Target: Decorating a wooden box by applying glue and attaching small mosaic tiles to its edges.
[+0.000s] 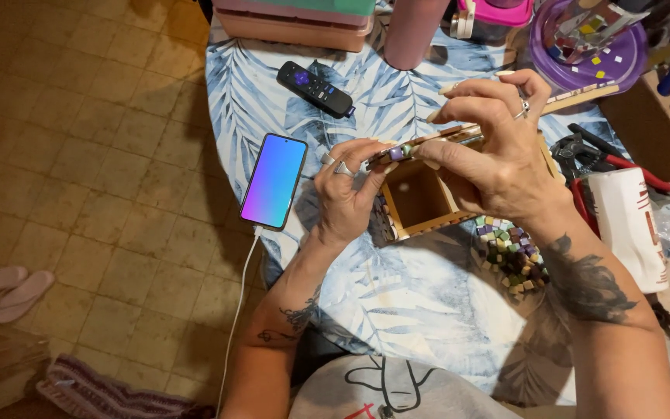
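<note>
A small open wooden box [415, 198] is held tilted above the leaf-print tablecloth [397, 302]. Small coloured mosaic tiles line its upper edge. My left hand [344, 194], with rings, grips the box's left corner. My right hand [494, 147] reaches over the top edge, its fingertips pinching a small tile [397, 153] against the rim. A pile of loose coloured tiles [509, 252] lies on the cloth just below my right wrist.
A phone [274, 180] with a lit screen and white cable lies left of the box. A black remote [316, 89] sits behind it. Red-handled pliers [614, 159] and a white cup [626, 225] are on the right, a purple plate [587, 46] at the back. Sandals [5, 289] lie on the floor.
</note>
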